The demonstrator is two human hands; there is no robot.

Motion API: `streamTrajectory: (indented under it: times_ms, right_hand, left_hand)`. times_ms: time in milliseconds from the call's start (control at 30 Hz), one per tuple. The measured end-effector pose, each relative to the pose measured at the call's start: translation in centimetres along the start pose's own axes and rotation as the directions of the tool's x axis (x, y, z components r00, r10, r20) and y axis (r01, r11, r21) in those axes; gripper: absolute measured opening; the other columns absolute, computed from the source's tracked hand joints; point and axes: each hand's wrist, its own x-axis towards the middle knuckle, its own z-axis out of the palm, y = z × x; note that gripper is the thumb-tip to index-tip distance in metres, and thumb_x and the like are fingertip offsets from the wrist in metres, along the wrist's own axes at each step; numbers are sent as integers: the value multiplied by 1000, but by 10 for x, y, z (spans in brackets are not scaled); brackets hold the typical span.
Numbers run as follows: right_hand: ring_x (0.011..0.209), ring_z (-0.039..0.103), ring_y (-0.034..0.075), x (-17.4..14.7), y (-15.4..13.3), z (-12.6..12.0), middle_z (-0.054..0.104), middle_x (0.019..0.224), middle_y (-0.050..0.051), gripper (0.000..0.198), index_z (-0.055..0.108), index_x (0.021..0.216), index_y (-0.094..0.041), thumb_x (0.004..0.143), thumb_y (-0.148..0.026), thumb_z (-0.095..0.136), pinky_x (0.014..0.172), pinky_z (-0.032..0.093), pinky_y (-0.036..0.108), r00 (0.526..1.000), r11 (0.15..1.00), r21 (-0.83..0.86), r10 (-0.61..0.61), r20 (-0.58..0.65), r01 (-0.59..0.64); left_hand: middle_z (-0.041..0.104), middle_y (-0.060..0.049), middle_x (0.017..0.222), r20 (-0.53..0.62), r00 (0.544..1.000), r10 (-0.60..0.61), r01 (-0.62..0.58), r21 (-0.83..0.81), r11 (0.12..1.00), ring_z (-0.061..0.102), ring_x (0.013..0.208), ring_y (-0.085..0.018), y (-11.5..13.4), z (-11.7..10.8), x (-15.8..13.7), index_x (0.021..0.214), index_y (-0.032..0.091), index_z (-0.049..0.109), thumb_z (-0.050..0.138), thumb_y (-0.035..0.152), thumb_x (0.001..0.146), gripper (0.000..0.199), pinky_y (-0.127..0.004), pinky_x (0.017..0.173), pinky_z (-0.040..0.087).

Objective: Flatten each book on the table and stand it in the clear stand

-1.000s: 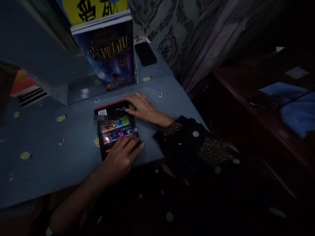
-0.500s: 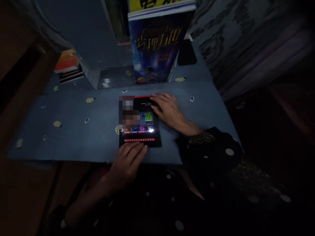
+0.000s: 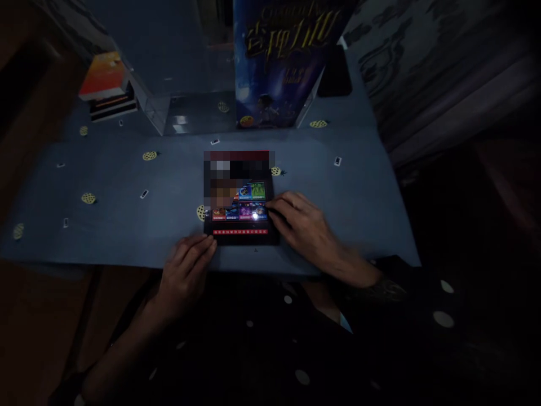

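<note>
A thin black book (image 3: pixel 240 232) lies flat on the blue tablecloth, its glossy cover showing rows of small coloured pictures, a red strip of text and a bright glare. Part of its upper left is blurred into blocks. At the book's lower left corner, my left hand (image 3: pixel 186 268) is closed, fingertips pressed together on the corner. My right hand (image 3: pixel 302 225) pinches the right edge with curled fingers, the thumb close to the forefinger. Whether the fingertips reach under the cover is hidden.
Behind the book stands a clear acrylic book stand (image 3: pixel 154 113) holding an upright blue book (image 3: pixel 274 73) with gold lettering. A stack of books (image 3: pixel 107 84) sits at the back left. A black phone-like slab (image 3: pixel 336 73) lies back right, near a patterned curtain (image 3: pixel 406 84).
My left hand has slid left from the book's bottom edge to its lower left corner. My right hand has come down from the top right to the middle of the right edge.
</note>
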Motion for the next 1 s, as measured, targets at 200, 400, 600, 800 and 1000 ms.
streamTrajectory:
  times_ms: [200, 400, 600, 800, 1000]
  right_hand:
    - [98, 63, 26, -3, 3, 1, 66, 103, 7, 25, 67, 115, -28, 100, -20, 49, 86, 58, 48, 1000, 999, 39, -16, -20, 17]
    - [98, 64, 25, -5, 4, -1, 67, 102, 6, 20, 67, 109, -24, 99, -19, 51, 87, 58, 46, 1000, 996, 91, -12, -18, 14]
    - [98, 64, 23, -5, 4, 0, 67, 101, 6, 19, 68, 106, -23, 99, -17, 51, 87, 57, 44, 999, 992, 125, 4, -33, 1]
    - [95, 62, 22, -6, 4, 0, 67, 100, 8, 21, 67, 107, -18, 100, -15, 48, 84, 59, 42, 998, 993, 115, -29, -54, 35]
    - [92, 61, 22, -3, -2, -7, 65, 96, 6, 22, 68, 105, -20, 99, -12, 49, 80, 59, 41, 999, 999, 30, -37, -3, 37]
  left_hand:
    - [71, -13, 122, 82, 992, 96, -98, 27, 995, 62, 116, -27, 12, 5, 17, 150, 18, 43, 44, 1, 94, 58, -47, 96, 52]
    - [68, -17, 128, 190, 964, 186, -192, 14, 981, 59, 120, -29, 29, 19, 38, 139, 9, 53, 42, 3, 94, 46, -47, 99, 49]
    - [68, -17, 127, 226, 942, 249, -260, 17, 965, 59, 119, -29, 46, 30, 60, 131, 6, 59, 40, 5, 95, 41, -46, 98, 47]
    - [70, -14, 123, 216, 936, 279, -300, 72, 951, 61, 116, -27, 53, 38, 67, 128, 7, 61, 41, 9, 98, 36, -42, 98, 47]
    - [70, -12, 123, 230, 938, 261, -268, 0, 964, 61, 116, -23, 48, 32, 71, 128, 12, 60, 43, 8, 98, 35, -40, 97, 51]
